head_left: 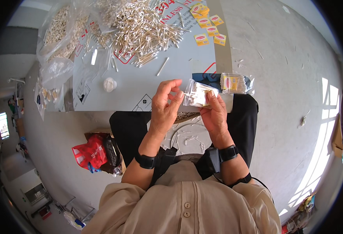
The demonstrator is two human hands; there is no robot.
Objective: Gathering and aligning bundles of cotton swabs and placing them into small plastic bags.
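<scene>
Right hand point(215, 113) is gripping a small clear plastic bag point(198, 94) of cotton swabs from below, fingers wrapped up around its lower edge, holding it up in front of the chest over the lap. Left hand point(164, 107) is pinching at the bag's left end, thumb and fingertips pressed together right at the opening. Can't tell if there's a swab between them, it's too small to make out.

Just beyond the bag, a finished packet of swabs point(236, 83) with a yellow and red label is lying at the near edge of the grey board point(140, 84) that's serving as a work surface. Further back on the board, a big loose pile of cotton swabs point(140, 29) is sitting, with a bunch of yellow labels point(208, 25) scattered to its right. A small white round cap point(110, 84) is lying on the board to the left, and a red bag point(90, 154) is sitting on the floor by the person's left side.
</scene>
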